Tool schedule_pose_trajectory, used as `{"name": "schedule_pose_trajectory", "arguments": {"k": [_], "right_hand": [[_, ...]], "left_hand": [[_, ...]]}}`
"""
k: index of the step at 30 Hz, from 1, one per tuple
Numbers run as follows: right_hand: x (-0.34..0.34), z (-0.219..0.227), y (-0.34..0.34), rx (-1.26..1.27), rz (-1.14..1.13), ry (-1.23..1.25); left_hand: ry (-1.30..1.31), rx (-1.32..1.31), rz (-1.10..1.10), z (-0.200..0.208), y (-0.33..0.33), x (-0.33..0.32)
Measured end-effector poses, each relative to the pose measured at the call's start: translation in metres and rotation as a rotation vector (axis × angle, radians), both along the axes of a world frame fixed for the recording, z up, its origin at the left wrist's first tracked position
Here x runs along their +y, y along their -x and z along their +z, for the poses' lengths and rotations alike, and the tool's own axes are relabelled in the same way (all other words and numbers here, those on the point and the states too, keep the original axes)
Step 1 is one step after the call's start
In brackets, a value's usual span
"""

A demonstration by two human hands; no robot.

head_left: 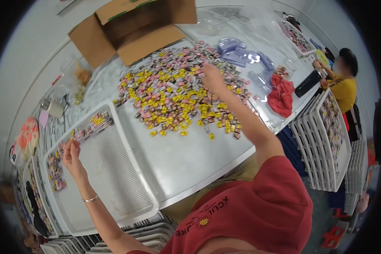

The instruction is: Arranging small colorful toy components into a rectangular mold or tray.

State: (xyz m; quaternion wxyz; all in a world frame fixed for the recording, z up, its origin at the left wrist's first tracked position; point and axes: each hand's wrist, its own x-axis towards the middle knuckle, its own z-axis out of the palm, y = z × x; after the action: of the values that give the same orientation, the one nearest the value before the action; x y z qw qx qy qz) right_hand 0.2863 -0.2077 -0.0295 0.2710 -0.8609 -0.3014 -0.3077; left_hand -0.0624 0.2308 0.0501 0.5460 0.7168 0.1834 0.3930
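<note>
Left hand [70,153]: fingers pinched narrowly on a small wrapped piece at the near-left white tray [127,199].
Tray's far edge: lined with wrapped pieces [98,120].
Right hand [211,78]: laid on the far pile of wrapped candies [178,95]; grip cannot be told.

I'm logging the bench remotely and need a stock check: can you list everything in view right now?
small wrapped pieces: a large loose pile, yellow, pink and dark, middle of the white table
white tray: one, near left, a few pieces lined along its left and top edges
cardboard box: one, brown, open, far side
clear plastic cases: several, bluish, behind the pile
red cloth: one, right of the pile
stacked white trays: one stack, right, beside a seated co-worker
left hand: at the tray's row of pieces
right hand: on the pile
</note>
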Motion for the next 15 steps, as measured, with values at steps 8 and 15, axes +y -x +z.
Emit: {"name": "schedule_pose_trajectory", "arguments": {"k": [8,15], "right_hand": [[-0.215,0.009,-0.043,0.418,-0.618,0.556],[-0.256,-0.054,-0.024,0.232,-0.462,0.714]], "left_hand": [[0.027,0.239,-0.201,0.010,-0.012,-0.094],[0.156,0.272,-0.258,-0.005,-0.045,-0.187]]}}
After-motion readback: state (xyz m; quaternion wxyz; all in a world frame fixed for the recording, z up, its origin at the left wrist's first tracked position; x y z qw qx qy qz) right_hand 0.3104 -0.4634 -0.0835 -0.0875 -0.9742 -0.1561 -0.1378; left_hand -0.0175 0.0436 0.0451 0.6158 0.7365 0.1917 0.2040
